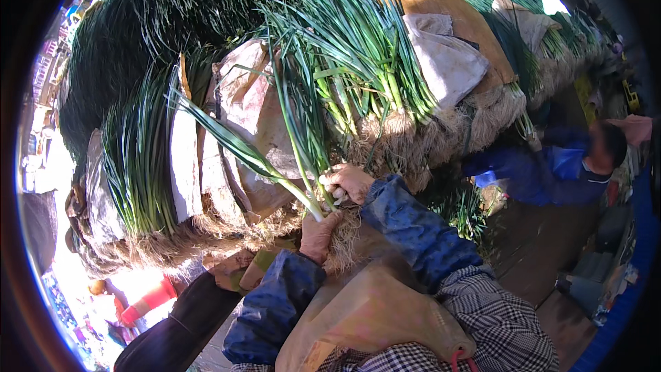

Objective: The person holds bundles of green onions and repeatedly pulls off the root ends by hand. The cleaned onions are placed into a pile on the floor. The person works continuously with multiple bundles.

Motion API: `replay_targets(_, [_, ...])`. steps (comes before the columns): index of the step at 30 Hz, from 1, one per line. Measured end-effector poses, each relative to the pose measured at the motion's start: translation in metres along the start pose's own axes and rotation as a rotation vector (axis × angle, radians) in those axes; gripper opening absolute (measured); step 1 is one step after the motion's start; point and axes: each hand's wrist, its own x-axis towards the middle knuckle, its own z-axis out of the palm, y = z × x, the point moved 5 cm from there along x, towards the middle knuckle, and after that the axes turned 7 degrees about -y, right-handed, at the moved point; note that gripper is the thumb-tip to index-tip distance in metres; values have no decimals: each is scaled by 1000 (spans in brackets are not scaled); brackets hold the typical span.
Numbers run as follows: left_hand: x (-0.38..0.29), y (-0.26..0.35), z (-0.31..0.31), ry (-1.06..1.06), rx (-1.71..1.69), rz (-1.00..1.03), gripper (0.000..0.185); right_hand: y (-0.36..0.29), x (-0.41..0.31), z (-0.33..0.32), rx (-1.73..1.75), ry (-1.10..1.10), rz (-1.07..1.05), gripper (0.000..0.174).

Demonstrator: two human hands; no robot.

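Observation:
My left hand (318, 232) is closed round the white lower stems of a few green onions (297, 191), whose pale stringy roots (343, 250) hang beside and below it. My right hand (348, 182) is just above and to the right, its fingers pinched at the stem bases of the same small bunch, with small white bulb-like pieces at the fingertips. The green leaves spread upward and to the left. Both forearms wear blue sleeve covers. A tan apron (377, 310) covers my lap.
Bundles of green onions (139, 165) with matted roots are stacked ahead, between sheets of sacking (263, 129) and an orange-brown cloth (454, 36). A co-worker in blue (547, 170) is at the right. Loose green leaves (465, 217) lie on the ground. A red-orange object (150, 299) lies lower left.

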Motion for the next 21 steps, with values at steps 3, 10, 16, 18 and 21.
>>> replay_targets(3, [-2, 8, 3, -46, -57, 106, 19, 4, -28, 13, 54, 175, -75, 14])
replay_targets(10, [0, 1, 3, -87, 13, 57, 12, 12, -32, 18, 37, 295, -459, 9])
replay_targets(16, [-9, 3, 14, -111, 72, 29, 14, 11, -23, 4, -352, 18, -91, 10])
replay_targets(18, [-13, 7, 32, -263, 104, 178, 15, 15, -49, 2, -71, -118, 148, 12])
replay_targets(21, [-13, 7, 31, -220, 122, 196, 19, 8, -90, 13, 149, -398, 381, 16])
